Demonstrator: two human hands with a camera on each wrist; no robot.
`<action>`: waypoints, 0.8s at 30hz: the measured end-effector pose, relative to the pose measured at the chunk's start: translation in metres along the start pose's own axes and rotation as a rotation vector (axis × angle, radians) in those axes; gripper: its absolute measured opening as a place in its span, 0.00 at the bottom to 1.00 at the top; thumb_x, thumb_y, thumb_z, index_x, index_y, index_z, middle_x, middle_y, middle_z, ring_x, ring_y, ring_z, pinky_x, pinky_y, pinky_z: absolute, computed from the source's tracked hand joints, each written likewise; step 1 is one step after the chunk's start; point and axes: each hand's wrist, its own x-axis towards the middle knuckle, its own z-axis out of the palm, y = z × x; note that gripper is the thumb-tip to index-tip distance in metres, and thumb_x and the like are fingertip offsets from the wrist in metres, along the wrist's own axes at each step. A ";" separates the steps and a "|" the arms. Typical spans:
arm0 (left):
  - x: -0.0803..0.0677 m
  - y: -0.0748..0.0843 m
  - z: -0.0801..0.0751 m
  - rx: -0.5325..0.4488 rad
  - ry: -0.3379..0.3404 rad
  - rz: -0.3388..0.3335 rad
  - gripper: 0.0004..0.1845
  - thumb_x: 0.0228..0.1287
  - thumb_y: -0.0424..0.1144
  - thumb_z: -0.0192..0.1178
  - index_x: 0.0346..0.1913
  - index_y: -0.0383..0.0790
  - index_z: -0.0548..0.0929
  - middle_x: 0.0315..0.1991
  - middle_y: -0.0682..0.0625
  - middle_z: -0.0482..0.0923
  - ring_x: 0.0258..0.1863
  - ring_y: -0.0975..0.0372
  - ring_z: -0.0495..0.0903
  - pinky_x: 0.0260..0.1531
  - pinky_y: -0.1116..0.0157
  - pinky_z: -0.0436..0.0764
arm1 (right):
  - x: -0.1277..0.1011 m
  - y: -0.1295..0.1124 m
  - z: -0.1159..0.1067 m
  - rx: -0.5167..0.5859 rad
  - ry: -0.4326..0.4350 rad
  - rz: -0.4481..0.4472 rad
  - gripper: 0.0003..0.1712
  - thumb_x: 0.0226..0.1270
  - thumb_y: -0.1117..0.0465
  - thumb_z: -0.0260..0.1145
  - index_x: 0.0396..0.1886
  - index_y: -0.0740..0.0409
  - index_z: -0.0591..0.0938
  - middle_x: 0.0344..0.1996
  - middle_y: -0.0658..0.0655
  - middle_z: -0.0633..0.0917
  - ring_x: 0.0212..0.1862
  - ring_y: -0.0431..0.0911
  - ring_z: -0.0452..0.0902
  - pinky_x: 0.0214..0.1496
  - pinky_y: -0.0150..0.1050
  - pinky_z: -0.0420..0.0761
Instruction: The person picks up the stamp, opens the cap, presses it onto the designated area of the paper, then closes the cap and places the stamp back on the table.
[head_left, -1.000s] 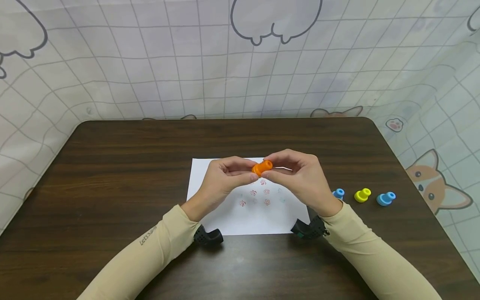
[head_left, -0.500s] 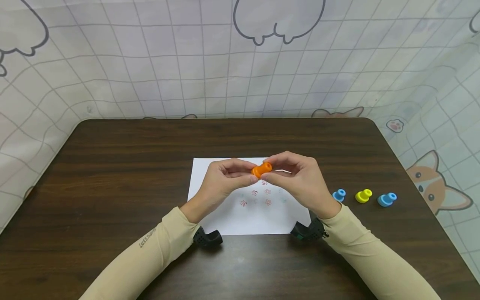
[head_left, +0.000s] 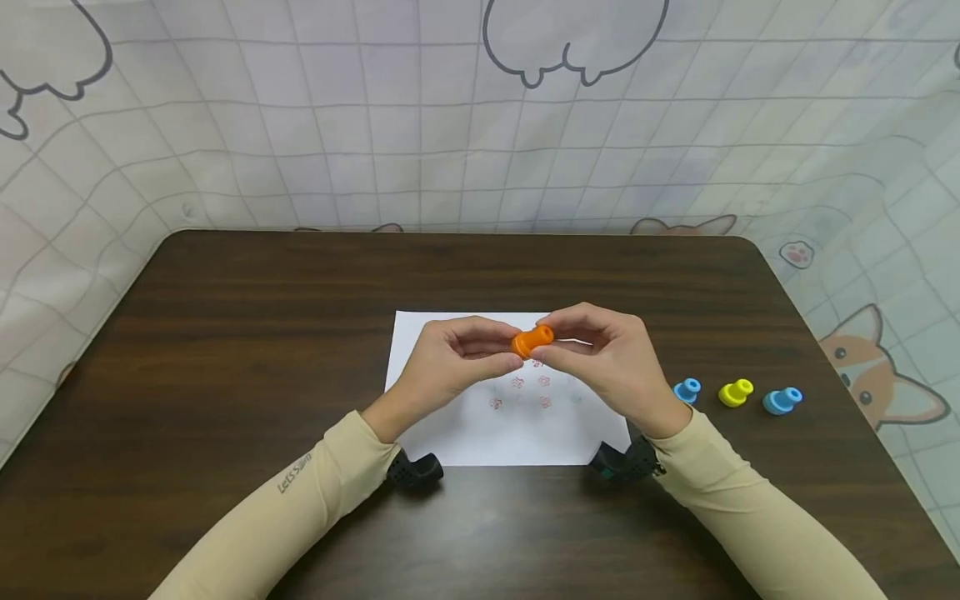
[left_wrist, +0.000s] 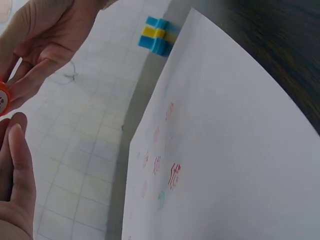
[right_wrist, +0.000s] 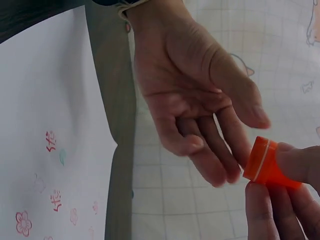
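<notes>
The orange stamp [head_left: 533,340] was held above the paper [head_left: 450,433] — pinched by the right hand [head_left: 607,362], its long axis level, its wide end met by the left hand's [head_left: 442,367] curled fingertips.

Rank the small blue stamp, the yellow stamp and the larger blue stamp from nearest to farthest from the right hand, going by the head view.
1. Small blue stamp, just beside the right hand.
2. Yellow stamp, middle of the row.
3. Larger blue stamp, outermost toward the table's right edge.

My worktop [head_left: 225,333] is dark matt wood grain, the sheet [head_left: 450,433] smooth white paper, the orange stamp [head_left: 532,341] glossy plastic, my sleeves [head_left: 300,500] soft cloth.
</notes>
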 end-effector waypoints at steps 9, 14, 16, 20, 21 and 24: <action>-0.010 0.001 -0.017 0.429 0.106 0.027 0.18 0.69 0.47 0.68 0.58 0.49 0.86 0.55 0.53 0.89 0.52 0.61 0.88 0.58 0.56 0.86 | -0.001 0.005 -0.014 -0.077 0.040 0.029 0.17 0.58 0.70 0.78 0.48 0.66 0.86 0.42 0.45 0.89 0.44 0.39 0.91 0.51 0.34 0.89; -0.018 0.000 -0.030 0.625 0.126 -0.057 0.32 0.71 0.55 0.64 0.74 0.51 0.72 0.70 0.52 0.79 0.68 0.52 0.80 0.70 0.50 0.78 | -0.003 0.010 -0.026 -0.170 0.028 0.060 0.16 0.60 0.68 0.78 0.48 0.64 0.87 0.42 0.48 0.89 0.43 0.37 0.90 0.51 0.29 0.88; -0.022 0.000 -0.035 0.694 0.103 -0.109 0.39 0.71 0.60 0.62 0.79 0.51 0.65 0.77 0.51 0.70 0.77 0.51 0.69 0.76 0.47 0.71 | -0.004 0.010 -0.032 -0.210 0.025 0.071 0.15 0.61 0.67 0.78 0.48 0.63 0.87 0.43 0.50 0.89 0.42 0.36 0.90 0.50 0.28 0.88; -0.028 -0.003 -0.043 0.862 0.035 -0.147 0.49 0.69 0.64 0.61 0.83 0.44 0.54 0.84 0.46 0.56 0.87 0.49 0.44 0.81 0.39 0.56 | -0.007 0.012 -0.043 -0.285 0.026 0.083 0.15 0.62 0.67 0.77 0.48 0.62 0.86 0.45 0.56 0.89 0.42 0.32 0.89 0.48 0.26 0.87; -0.030 -0.004 -0.044 0.902 0.016 -0.143 0.51 0.68 0.64 0.62 0.83 0.41 0.53 0.84 0.44 0.53 0.87 0.47 0.41 0.81 0.37 0.55 | -0.007 0.012 -0.046 -0.302 0.025 0.084 0.15 0.62 0.67 0.77 0.48 0.62 0.86 0.46 0.57 0.88 0.42 0.31 0.89 0.48 0.26 0.87; -0.035 -0.008 -0.048 0.998 -0.041 -0.130 0.56 0.66 0.65 0.64 0.83 0.35 0.50 0.85 0.39 0.49 0.86 0.41 0.36 0.81 0.35 0.52 | -0.009 0.015 -0.054 -0.356 0.019 0.088 0.15 0.62 0.67 0.77 0.48 0.61 0.85 0.47 0.59 0.87 0.42 0.29 0.88 0.47 0.25 0.87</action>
